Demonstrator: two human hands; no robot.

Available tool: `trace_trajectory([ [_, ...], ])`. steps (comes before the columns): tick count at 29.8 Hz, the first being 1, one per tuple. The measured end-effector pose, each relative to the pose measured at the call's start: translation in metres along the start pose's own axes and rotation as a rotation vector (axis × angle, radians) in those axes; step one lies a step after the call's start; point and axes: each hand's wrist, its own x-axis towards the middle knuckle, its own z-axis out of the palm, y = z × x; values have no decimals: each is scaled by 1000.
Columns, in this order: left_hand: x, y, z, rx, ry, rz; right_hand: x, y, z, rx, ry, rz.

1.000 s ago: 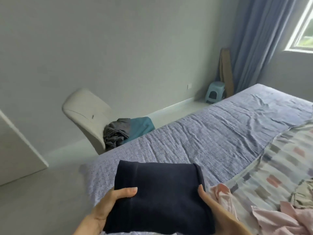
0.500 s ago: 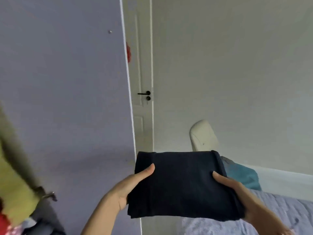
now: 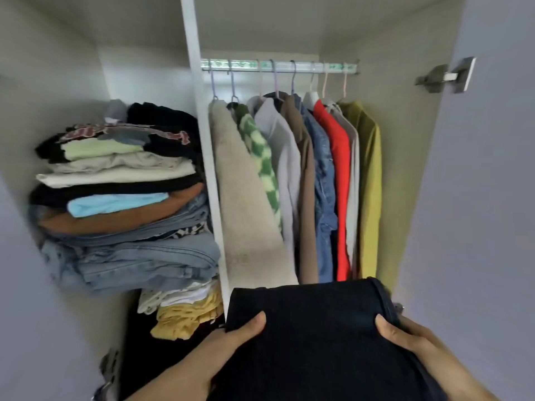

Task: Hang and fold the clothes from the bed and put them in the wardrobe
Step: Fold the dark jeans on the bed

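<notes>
Turned away from the bed, the person now faces the open wardrobe, with the folded dark garment held low before the hanging clothes. Both the left hand and the right hand grip its sides, thumbs on top, fingers hidden beneath. Best kept flat and laid gently on the leaning stack at left.

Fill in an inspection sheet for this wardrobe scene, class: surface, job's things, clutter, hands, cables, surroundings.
Surface: wardrobe open; its shelf is hidden under a tall folded stack in the left compartment.
Job's things: folded navy garment, held in front of the right compartment.
Clutter: yellow and white clothes piled loosely below the stack.
Hands: left hand and right hand grip the garment's sides, thumbs on top.
Cables: nothing seen.
Surroundings: hanging clothes crowd the rail; door hinge at right.
</notes>
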Motion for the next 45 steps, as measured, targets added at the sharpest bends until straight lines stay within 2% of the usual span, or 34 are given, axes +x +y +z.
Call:
trace_trajectory([
  [2,-24,16,-42,-125,178,45,18,-3,56,-82,-119,-29],
  [3,-32,23,-49,-132,215,66,18,-6,69,-81,-119,1],
  [4,-56,49,-96,-179,301,218,43,-29,126,-88,-230,-19],
  [5,-60,54,-108,-178,308,242,48,-32,130,-72,-307,30],
  [6,-73,77,-127,-186,372,337,64,-53,158,-24,-366,41],
  [8,-94,129,-156,-227,506,461,91,-118,215,-5,-526,69],
  [10,-101,185,-177,-243,547,613,112,-184,261,82,-514,17],
  [13,-71,283,-219,-337,592,696,129,-251,326,234,-489,-10],
  [16,-21,333,-248,-491,550,688,162,-258,371,435,-328,-166],
  [18,26,355,-276,-515,584,756,207,-256,414,425,-152,-427],
  [20,69,375,-292,-561,679,836,254,-258,435,369,3,-565],
  [21,89,388,-299,-543,727,875,279,-261,444,316,25,-596],
  [23,130,440,-328,-345,811,972,356,-280,478,148,116,-723],
  [24,146,437,-340,-81,978,976,373,-268,482,-48,177,-779],
  [25,170,448,-355,359,1149,932,399,-272,493,-292,239,-846],
  [26,198,452,-368,869,1189,829,426,-269,502,-591,232,-895],
  [27,209,441,-371,1261,1111,653,434,-262,504,-930,92,-863],
  [28,253,450,-396,1496,978,496,474,-264,527,-1136,-71,-822],
  [29,274,439,-398,1591,851,337,489,-259,526,-1292,-222,-724],
  [30,277,443,-401,1617,790,269,490,-267,526,-1359,-304,-687],
  [33,288,426,-400,1710,685,187,489,-256,521,-1578,-303,-638],
  [36,280,440,-399,1728,708,120,474,-262,522,-1645,-218,-684],
  [40,253,453,-371,1770,766,96,430,-276,505,-1607,-165,-758],
  [45,216,450,-305,1721,787,238,349,-293,481,-1385,-166,-884],
])
